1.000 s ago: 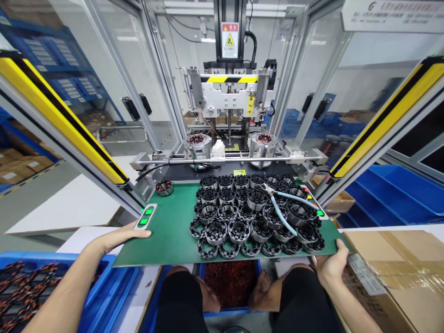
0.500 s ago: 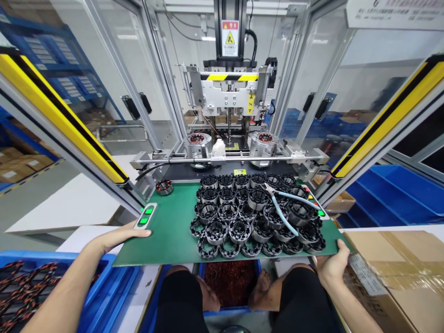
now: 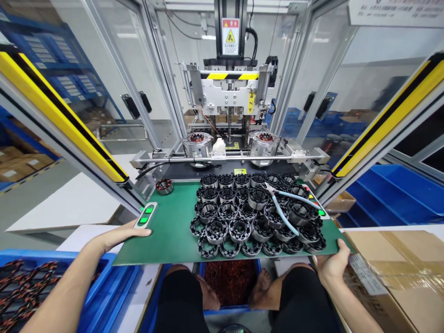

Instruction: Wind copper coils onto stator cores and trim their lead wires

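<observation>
Found left hand (image 3: 131, 232) at the left edge of the green bench (image 3: 163, 240), thumb beside the lit button panel (image 3: 146, 215), and right hand (image 3: 332, 263) at the right front corner; unable to tell clamped from loose, with fingers out of sight. Noted metal ring cores (image 3: 257, 205) stacked on the bench, forward and left of the nearer right hand, bearing pliers (image 3: 278, 212) slanted handles-rightward.

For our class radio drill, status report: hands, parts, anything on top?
Left hand on green tabletop, beside button panel; right hand at its right edge. Black-and-silver rings stacked between hands. Blue-handled cutters lying across rings.
</observation>
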`<action>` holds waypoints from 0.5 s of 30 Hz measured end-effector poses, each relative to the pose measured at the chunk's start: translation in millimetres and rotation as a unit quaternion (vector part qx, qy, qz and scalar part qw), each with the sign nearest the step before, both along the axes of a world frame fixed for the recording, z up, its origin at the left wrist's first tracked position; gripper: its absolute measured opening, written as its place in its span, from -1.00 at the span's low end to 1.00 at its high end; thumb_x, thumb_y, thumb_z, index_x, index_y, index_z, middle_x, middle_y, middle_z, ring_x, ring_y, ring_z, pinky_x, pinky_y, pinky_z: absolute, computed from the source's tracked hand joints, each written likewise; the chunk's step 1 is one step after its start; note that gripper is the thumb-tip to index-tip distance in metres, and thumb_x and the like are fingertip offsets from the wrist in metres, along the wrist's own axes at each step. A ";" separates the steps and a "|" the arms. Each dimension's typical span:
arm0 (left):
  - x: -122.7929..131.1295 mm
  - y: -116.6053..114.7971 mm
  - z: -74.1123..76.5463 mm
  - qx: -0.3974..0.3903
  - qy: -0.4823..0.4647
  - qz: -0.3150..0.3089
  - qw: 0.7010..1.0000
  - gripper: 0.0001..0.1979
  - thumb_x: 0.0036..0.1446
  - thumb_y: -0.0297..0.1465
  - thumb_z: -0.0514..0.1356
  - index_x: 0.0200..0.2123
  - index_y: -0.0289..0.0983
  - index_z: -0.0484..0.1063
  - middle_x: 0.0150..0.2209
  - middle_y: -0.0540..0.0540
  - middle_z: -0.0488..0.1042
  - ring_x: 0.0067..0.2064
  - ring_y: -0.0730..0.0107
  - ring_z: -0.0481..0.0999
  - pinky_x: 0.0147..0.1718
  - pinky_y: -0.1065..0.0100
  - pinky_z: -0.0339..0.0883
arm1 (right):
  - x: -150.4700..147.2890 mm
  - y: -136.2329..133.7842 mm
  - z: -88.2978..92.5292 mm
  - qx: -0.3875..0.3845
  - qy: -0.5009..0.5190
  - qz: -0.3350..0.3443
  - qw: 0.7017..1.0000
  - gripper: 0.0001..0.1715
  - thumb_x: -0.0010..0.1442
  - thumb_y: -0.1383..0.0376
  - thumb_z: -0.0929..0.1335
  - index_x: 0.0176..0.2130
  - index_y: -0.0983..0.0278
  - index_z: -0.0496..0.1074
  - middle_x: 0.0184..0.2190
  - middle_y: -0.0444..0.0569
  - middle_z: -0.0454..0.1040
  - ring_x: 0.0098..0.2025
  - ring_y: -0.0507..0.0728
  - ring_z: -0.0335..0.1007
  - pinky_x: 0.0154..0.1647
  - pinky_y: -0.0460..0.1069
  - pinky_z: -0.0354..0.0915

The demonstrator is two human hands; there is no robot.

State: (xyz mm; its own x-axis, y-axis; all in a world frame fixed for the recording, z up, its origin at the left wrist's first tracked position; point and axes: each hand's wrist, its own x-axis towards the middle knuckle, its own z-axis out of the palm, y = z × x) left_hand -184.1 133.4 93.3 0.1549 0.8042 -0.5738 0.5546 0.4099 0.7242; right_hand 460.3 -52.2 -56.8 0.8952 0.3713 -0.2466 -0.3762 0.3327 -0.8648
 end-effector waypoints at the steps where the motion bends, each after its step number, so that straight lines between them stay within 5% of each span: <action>1: -0.4 0.3 -0.4 -0.008 -0.002 0.000 1.000 0.33 -0.49 0.30 0.67 0.35 -0.23 0.59 0.14 -0.31 0.81 0.30 -0.40 0.76 0.27 -0.03 0.71 | -0.5 -0.2 0.8 -0.002 0.003 0.002 1.000 -0.51 0.11 -0.06 0.45 -0.08 0.17 0.59 0.09 0.00 0.75 0.39 0.32 0.59 0.45 0.19 0.55; 15: -5.8 4.6 -1.7 0.001 -0.008 -0.018 1.000 0.20 -0.37 0.26 0.67 0.31 -0.22 0.62 0.14 -0.28 0.82 0.34 -0.37 0.73 0.31 0.01 0.68 | -9.7 5.4 11.5 -0.005 0.009 -0.035 0.999 -0.38 0.26 -0.01 0.41 0.18 0.20 0.63 0.13 -0.03 0.75 0.32 0.30 0.64 0.35 0.21 0.63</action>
